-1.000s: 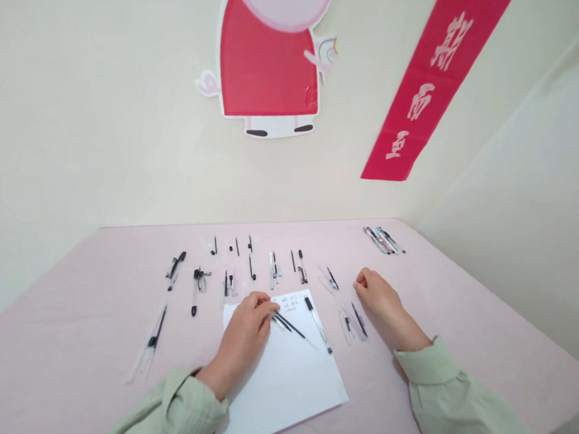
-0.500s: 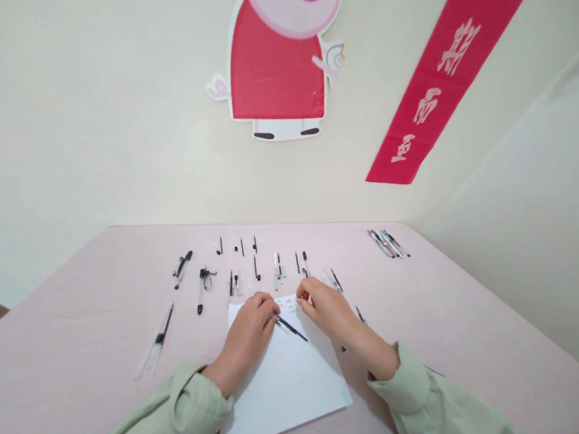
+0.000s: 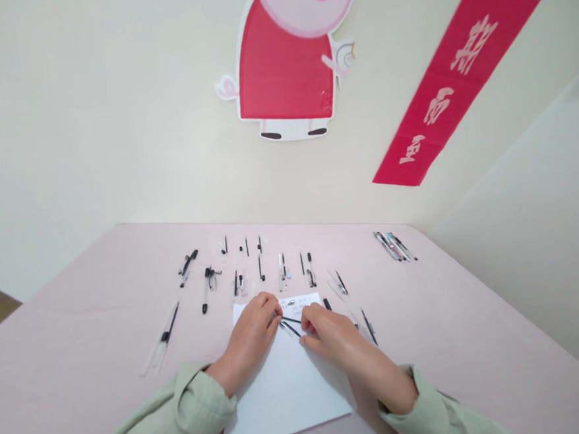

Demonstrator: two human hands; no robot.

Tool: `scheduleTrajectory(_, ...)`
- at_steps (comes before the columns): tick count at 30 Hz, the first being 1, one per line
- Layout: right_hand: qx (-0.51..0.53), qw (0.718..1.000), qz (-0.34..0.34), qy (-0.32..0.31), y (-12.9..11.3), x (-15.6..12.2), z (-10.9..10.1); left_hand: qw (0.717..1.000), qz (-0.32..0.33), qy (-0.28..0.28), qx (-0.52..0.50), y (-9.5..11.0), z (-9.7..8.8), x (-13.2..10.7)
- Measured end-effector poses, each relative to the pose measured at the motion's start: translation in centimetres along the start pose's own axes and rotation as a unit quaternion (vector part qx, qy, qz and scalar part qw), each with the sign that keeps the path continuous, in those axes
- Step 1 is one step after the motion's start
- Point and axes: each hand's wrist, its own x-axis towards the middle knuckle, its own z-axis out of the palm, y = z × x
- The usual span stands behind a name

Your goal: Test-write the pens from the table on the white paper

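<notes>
My left hand (image 3: 252, 332) is closed over the upper part of the white paper (image 3: 286, 389), pinching a slim black pen refill (image 3: 291, 320) and a clear pen barrel (image 3: 286, 327) with a dark part. Both stick out to the right from its fingertips. My right hand (image 3: 335, 336) is closed at the refill's other end, thumb and fingers together. Its fingers partly hide the tips of these pieces. A small silvery pen tip (image 3: 291, 302) lies on the paper above the refill, beside faint handwriting.
Disassembled pens lie in groups beyond the paper, including a refill (image 3: 261, 268) and a black-capped piece (image 3: 204, 292). Clear barrels (image 3: 155, 352) lie at left, another refill (image 3: 369, 326) at right. Several pens (image 3: 395, 246) are bunched at the back right of the pink-covered table (image 3: 81, 364).
My right hand has come down from the paper's top edge to the refill's right end. The silvery tip now shows on the paper. My left hand keeps its hold; the view has shifted slightly.
</notes>
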Motion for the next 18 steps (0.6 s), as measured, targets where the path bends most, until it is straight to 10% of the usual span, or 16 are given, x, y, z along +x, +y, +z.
scheduleTrajectory(18,0.021,0.995,0.020,0.092,0.5,0.3,0.0,0.994,-0.031,0.085,-0.065,-0.8,0.4,0.0)
